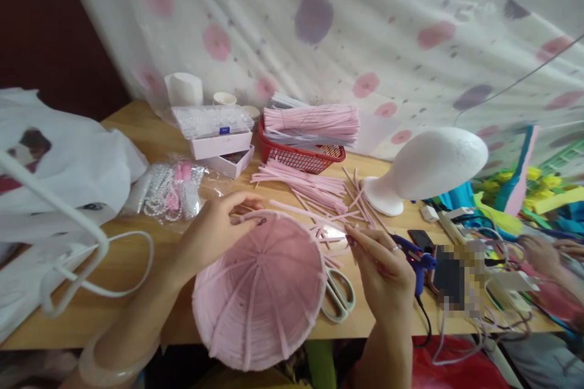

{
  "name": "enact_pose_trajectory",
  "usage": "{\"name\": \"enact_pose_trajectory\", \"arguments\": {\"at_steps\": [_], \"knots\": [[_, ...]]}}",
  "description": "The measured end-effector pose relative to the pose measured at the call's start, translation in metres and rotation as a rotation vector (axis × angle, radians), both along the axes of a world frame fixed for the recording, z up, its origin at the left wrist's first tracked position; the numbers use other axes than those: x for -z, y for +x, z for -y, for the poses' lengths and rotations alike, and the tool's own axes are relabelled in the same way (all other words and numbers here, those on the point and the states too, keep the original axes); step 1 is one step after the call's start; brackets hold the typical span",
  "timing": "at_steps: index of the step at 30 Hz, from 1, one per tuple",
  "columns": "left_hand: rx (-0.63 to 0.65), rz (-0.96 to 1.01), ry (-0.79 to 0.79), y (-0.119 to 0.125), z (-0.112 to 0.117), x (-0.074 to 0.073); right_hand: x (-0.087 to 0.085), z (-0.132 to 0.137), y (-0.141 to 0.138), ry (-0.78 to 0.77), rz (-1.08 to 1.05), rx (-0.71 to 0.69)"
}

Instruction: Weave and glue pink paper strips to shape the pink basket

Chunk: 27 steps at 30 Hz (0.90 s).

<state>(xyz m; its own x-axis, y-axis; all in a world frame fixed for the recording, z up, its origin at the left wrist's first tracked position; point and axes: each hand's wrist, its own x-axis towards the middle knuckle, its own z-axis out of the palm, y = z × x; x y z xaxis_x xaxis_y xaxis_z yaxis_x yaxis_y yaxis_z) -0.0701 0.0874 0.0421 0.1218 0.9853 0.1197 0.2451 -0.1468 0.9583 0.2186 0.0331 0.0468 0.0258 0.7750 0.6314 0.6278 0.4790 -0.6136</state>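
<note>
In front of me is a pink, bowl-shaped hat (260,292) made of fuzzy stems, with ribs running out from its centre. My left hand (235,219) grips its far left rim, thumb on the near side. Between the thumb and fingers of my right hand (381,261) is a pink pipe cleaner (301,211), stretching leftward over the hat's far rim. Whether it touches the rim I cannot tell. Scissors with pale handles (338,295) lie between the hat and my right wrist. A blue glue gun (417,258) rests just right of that hand.
Loose pink pipe cleaners (305,185) lie before a red basket (296,155) of bundled ones. A white foam head (438,164) stands at back right. Bagged beads (173,191), boxes (219,140) and a white lamp arm (68,213) are left. Cables and a co-worker's hands (542,255) are right.
</note>
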Motion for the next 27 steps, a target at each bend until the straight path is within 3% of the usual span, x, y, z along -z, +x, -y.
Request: {"name": "enact_pose_trajectory", "arguments": {"at_steps": [4, 11, 17, 22, 27], "knots": [[0.019, 0.064, 0.122, 0.011, 0.005, -0.002, -0.008, 0.000, -0.011, 0.052, 0.036, -0.031], [-0.002, -0.029, 0.421, 0.019, 0.013, -0.004, -0.014, 0.008, -0.015, 0.089, 0.085, -0.005], [-0.037, -0.146, 0.512, 0.017, 0.016, -0.005, -0.013, 0.010, -0.021, 0.079, 0.091, 0.019], [-0.144, -0.210, 0.500, 0.015, 0.018, -0.002, -0.008, 0.015, -0.021, -0.034, 0.033, 0.033], [-0.081, -0.217, 0.551, 0.020, 0.015, -0.002, -0.016, 0.006, -0.031, -0.227, 0.052, -0.017]]}}
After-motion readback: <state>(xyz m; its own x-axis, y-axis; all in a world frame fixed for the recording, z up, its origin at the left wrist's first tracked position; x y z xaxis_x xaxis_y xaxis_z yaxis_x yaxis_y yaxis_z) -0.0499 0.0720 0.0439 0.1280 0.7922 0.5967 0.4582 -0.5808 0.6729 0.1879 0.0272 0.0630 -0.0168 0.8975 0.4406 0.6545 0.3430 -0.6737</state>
